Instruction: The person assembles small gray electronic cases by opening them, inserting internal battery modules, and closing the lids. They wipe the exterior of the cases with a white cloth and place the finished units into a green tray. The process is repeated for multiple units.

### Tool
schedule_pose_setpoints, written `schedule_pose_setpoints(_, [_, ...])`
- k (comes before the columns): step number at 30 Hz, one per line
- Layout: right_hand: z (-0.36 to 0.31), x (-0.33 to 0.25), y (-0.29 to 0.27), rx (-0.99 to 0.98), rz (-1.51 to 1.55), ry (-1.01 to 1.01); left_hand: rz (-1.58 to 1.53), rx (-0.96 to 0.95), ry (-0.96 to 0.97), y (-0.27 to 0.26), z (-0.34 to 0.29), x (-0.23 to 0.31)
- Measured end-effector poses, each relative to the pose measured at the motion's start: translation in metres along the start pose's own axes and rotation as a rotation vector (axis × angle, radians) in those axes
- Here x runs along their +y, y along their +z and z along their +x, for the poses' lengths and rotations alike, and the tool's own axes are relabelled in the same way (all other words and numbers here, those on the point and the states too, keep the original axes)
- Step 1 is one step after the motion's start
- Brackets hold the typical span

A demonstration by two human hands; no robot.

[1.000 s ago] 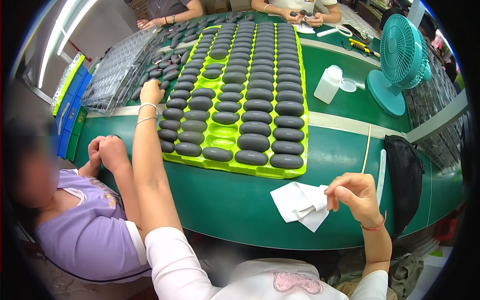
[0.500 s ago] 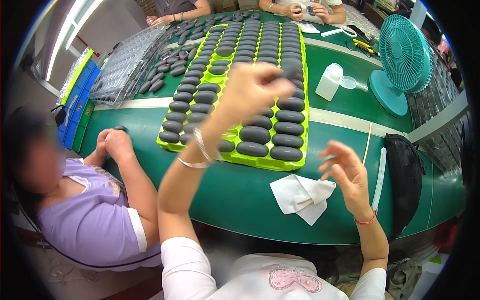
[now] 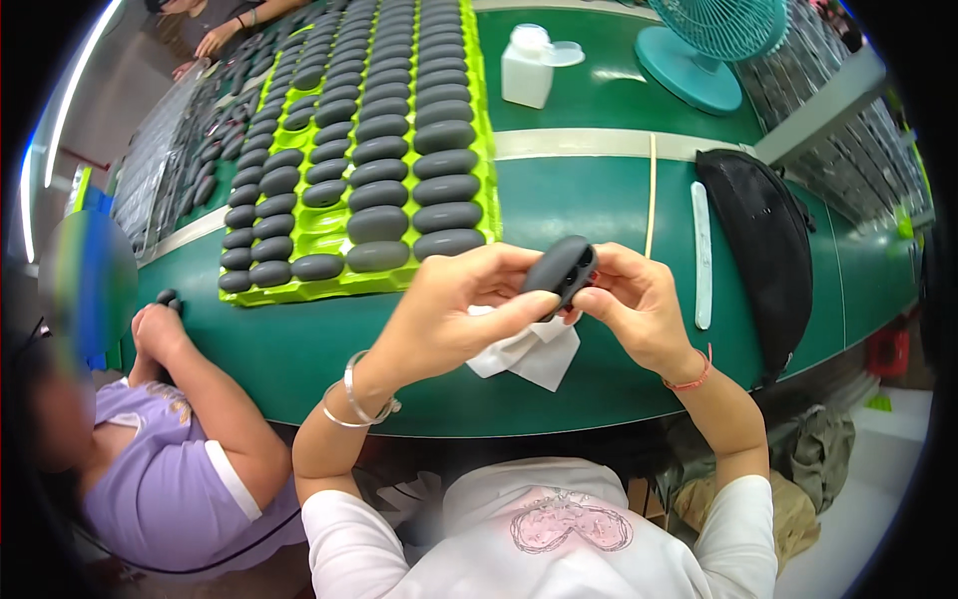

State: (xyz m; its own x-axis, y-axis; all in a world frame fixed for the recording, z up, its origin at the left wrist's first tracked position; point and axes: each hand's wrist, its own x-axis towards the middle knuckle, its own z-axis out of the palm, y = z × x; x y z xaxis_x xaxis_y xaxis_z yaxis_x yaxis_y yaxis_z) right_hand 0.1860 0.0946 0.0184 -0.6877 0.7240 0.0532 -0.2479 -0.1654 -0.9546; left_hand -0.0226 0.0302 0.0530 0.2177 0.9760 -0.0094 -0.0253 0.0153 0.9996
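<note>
In front of me, both hands hold a dark grey oval earbud case [image 3: 557, 272]. It is tilted, with its lid open and black hollows showing on its right side. My left hand [image 3: 454, 311] grips the outer shell, thumb along the lower edge. The fingers of my right hand [image 3: 636, 304] pinch the right side, near small red spots whose nature I cannot make out. Beneath the hands lies a white cloth [image 3: 549, 364], partly covered by them. Beyond my left hand, a lime-green tray [image 3: 354, 292] carries rows of similar grey cases, with a few bare slots.
A white bottle [image 3: 527, 75] with its flip cap open stands behind the hands. Near it is a teal fan [image 3: 689, 75]. A black pouch [image 3: 763, 250] and a pale strip [image 3: 702, 255] lie to the right. A co-worker's hands [image 3: 160, 334] rest at the left.
My left hand has come back from over the tray with a grey case. My right hand, open before, now grips that case too. The view has swung to the right and down.
</note>
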Motion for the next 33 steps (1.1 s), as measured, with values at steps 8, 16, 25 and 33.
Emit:
schedule_pose_setpoints(8, [-0.006,0.006,0.001,-0.060,0.051,-0.040,-0.132,0.079,0.056,-0.003,-0.007,-0.013])
schedule_pose_setpoints(16, [-0.010,0.012,0.007,-0.112,0.022,-0.123,-0.143,0.162,0.085,0.002,-0.013,-0.016])
schedule_pose_setpoints(25, [-0.009,0.014,0.007,-0.103,0.063,-0.040,-0.279,0.153,0.093,0.006,-0.011,-0.017])
schedule_pose_setpoints(33, [-0.010,0.010,0.006,-0.134,0.072,-0.007,-0.295,0.178,0.046,0.006,-0.013,-0.017])
